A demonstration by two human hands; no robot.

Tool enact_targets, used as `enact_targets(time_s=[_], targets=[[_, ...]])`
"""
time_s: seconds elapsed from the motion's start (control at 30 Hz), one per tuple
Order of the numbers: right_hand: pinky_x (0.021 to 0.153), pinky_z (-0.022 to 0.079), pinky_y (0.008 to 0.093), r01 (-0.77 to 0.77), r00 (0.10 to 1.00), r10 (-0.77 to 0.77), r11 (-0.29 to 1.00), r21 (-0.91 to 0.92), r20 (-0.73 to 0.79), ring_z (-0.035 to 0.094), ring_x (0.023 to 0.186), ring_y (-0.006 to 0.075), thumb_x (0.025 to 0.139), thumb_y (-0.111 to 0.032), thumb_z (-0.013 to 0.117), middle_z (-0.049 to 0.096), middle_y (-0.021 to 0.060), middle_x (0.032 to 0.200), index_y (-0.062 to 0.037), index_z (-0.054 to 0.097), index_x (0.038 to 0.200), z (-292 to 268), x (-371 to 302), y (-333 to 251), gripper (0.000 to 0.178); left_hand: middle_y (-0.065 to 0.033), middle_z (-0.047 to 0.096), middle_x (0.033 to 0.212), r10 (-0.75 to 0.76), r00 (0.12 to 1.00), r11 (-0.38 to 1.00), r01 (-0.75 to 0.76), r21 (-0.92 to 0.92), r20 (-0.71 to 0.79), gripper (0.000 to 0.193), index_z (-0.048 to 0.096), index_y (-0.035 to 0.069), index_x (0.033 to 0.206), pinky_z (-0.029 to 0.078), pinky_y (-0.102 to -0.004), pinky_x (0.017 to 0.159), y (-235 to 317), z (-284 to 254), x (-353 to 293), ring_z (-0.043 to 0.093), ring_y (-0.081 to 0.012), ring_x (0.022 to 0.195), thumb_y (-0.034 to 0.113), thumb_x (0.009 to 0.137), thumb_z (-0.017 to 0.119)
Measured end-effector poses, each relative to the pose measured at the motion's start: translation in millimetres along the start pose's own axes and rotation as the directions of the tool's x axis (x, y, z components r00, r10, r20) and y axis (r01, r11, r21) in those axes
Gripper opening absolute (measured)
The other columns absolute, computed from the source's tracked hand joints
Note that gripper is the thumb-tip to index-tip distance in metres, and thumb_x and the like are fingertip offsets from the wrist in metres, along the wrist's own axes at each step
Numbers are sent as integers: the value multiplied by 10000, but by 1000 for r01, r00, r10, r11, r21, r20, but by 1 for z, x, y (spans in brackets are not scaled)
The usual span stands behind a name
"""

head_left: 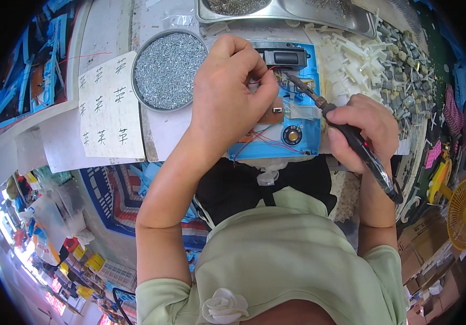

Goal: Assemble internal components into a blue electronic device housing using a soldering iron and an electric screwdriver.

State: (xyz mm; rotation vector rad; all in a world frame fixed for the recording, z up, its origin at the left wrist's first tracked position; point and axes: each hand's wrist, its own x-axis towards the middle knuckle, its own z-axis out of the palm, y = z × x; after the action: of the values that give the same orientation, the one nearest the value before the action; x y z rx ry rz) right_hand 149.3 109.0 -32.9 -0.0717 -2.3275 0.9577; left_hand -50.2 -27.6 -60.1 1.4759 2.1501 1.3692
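Note:
A blue plastic toy housing (310, 130) lies open on the bench in front of me. Inside it are a black box-shaped part (284, 58), a brown circuit board (272, 115), a small round speaker (292, 135) and thin red wires. Over its left side, my left hand (230, 89) pinches a thin red wire (272, 68) between thumb and fingers. From the right, my right hand (364, 127) grips a soldering iron (355, 140) by its black handle. The iron's tip points into the housing, just below the black part; whether it touches anything there is too small to tell.
Left of the housing stands a round tin (169, 70) full of small metal pins, beside a handwritten paper sheet (108, 108). White plastic pieces (352, 59) and small grey motors (406, 81) are heaped at right. A metal tray (292, 12) sits behind; a box of blue housings (38, 70) is far left.

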Motion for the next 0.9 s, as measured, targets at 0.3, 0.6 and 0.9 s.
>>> enact_targets(time_s=[0.3, 0.6, 0.9], targets=[[520, 447, 332, -47, 998, 48, 998, -29, 38, 568, 544, 219, 727, -16, 750, 628, 53, 690, -71, 712, 999, 4, 3, 2, 280, -50, 582, 911, 40, 999, 999, -39, 29, -25, 88, 675, -6, 784, 417, -244, 528, -1, 3, 1, 517, -84, 584, 28, 785, 756], [529, 450, 327, -52, 999, 52, 999, -17, 16, 579, 558, 229, 729, -21, 758, 643, 65, 706, -57, 727, 977, 5, 4, 3, 253, -59, 594, 937, 63, 997, 997, -61, 53, -42, 86, 674, -13, 795, 453, -237, 536, -2, 5, 0, 556, -79, 604, 7, 779, 757], [533, 453, 331, -39, 999, 39, 999, -13, 16, 585, 564, 228, 739, -24, 767, 655, 64, 717, -55, 725, 983, 5, 4, 5, 250, -63, 597, 952, 81, 995, 994, -77, 77, -54, 99, 670, -24, 836, 472, -234, 537, -2, 7, 0, 576, -82, 609, -9, 780, 750]])
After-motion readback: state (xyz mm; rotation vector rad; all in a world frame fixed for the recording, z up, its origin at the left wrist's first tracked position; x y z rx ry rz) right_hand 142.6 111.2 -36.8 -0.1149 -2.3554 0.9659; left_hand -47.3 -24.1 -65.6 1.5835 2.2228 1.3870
